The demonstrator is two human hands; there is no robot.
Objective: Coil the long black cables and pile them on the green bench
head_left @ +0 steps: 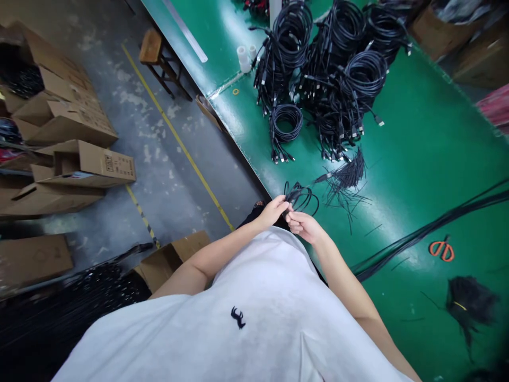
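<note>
My left hand (274, 209) and my right hand (303, 225) meet at the near edge of the green table (421, 154). Both are closed on a small coiled black cable (303, 196) whose loops stick out past my fingers over the table. Just beyond it lies a bundle of black cable ties (345, 178), fanned out on the green surface. A separate coil of black cable (286, 123) lies farther back.
A big heap of coiled black cables (330, 69) fills the back of the table. Long black cables (429, 228) run off to the right, by orange scissors (441, 249). Cardboard boxes (67, 132) stand on the floor at left, another box (170, 260) by my left elbow, and a wooden stool (157, 53) behind.
</note>
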